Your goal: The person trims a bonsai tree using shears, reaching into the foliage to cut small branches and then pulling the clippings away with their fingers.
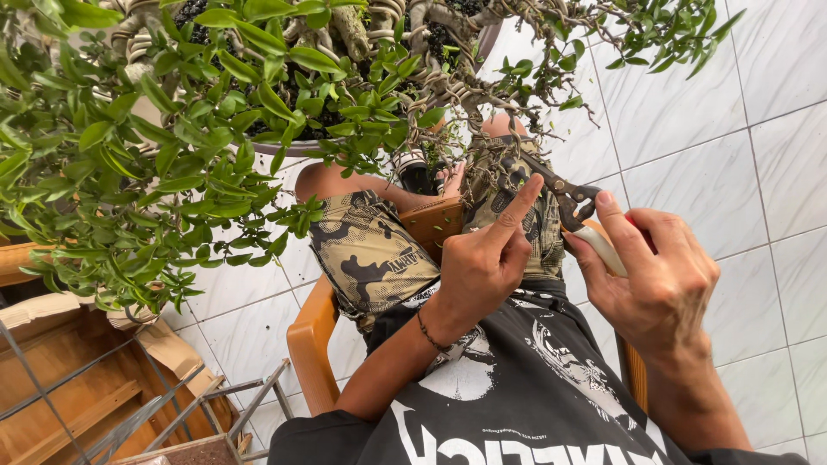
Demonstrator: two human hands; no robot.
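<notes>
White tiled floor all around, and the right hand (659, 275) is wrapped tight on dark metal pruning shears with pale handles (575, 209) over the lap, left hand (487, 258) empty with a finger right at the blades, so a careless squeeze could nick it, or the wired green-leaved potted tree (258, 103) just above.

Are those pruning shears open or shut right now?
Cannot tell. The pruning shears sit in the right hand, and their dark blades point toward the wired branches, hidden among twigs.
</notes>
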